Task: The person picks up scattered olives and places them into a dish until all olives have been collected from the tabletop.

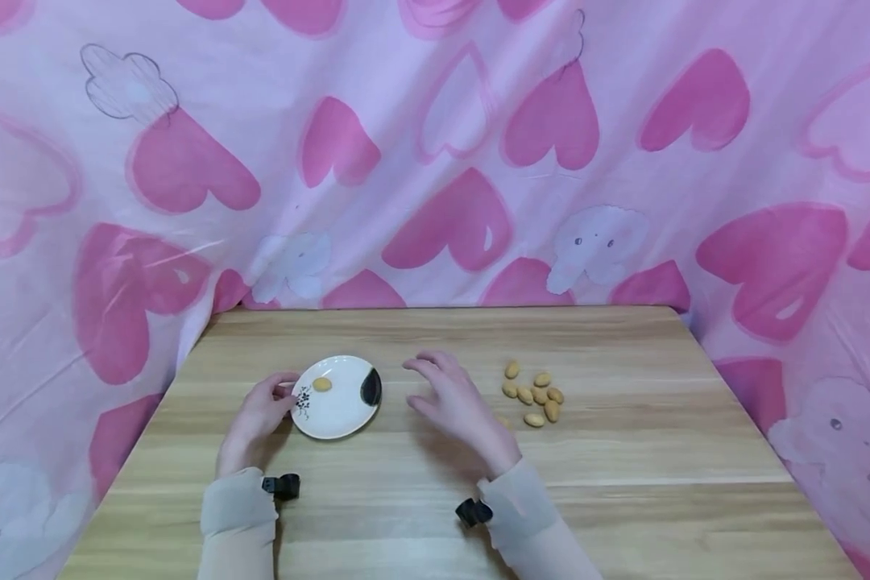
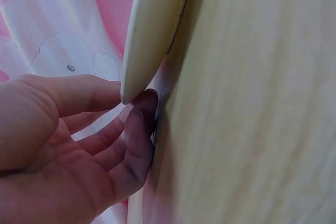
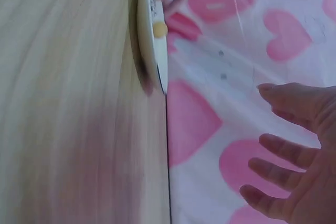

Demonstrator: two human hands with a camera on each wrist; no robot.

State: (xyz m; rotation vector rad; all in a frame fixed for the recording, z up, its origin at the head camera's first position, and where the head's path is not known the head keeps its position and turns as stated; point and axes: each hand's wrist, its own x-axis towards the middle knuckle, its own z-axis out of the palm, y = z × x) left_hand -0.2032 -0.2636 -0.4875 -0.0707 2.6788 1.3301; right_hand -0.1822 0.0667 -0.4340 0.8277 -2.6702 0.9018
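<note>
My left hand [image 1: 263, 409] pinches the left rim of a round white plate [image 1: 341, 415], thumb on the rim and fingers curled at its underside, close to the tabletop. The plate carries a dark patch on its right and a small dark branch design on its left. One tan oval nut-like piece [image 1: 322, 384] lies on it, also visible as a rounded yellowish piece [image 3: 160, 29] in the right wrist view. Held above the table to the right of the plate, my right hand [image 1: 453, 400] has its fingers spread and nothing in them.
Several similar tan oval pieces [image 1: 540, 395] lie in a loose group right of my right hand, one partly hidden by that forearm. The wooden table [image 1: 377, 515] ends at a pink heart-patterned cloth [image 1: 420, 161] behind and at both sides.
</note>
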